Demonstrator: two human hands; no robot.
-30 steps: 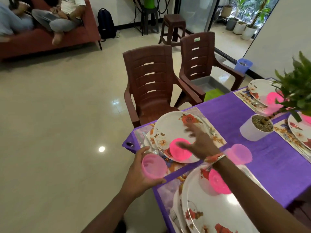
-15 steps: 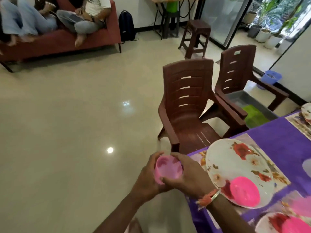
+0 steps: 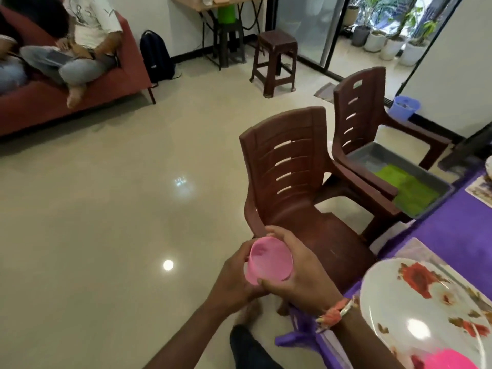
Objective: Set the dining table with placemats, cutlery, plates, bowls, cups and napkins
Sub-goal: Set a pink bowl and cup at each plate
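My left grip point(image 3: 234, 278) and right grip point(image 3: 306, 270) both curl round a cup point(image 3: 269, 261), held beyond the surface's point(image 3: 458, 225) corner. There a mat point(image 3: 416, 249), plate point(image 3: 426, 302) and bowl point(image 3: 450, 359) are laid; the cup and a napkin, I judge, remain.

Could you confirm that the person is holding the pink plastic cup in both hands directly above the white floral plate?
Not quite. In the head view the left hand and right hand do hold the pink plastic cup, but off the purple-covered table, by the brown plastic chair, left of the white floral plate, not above it.
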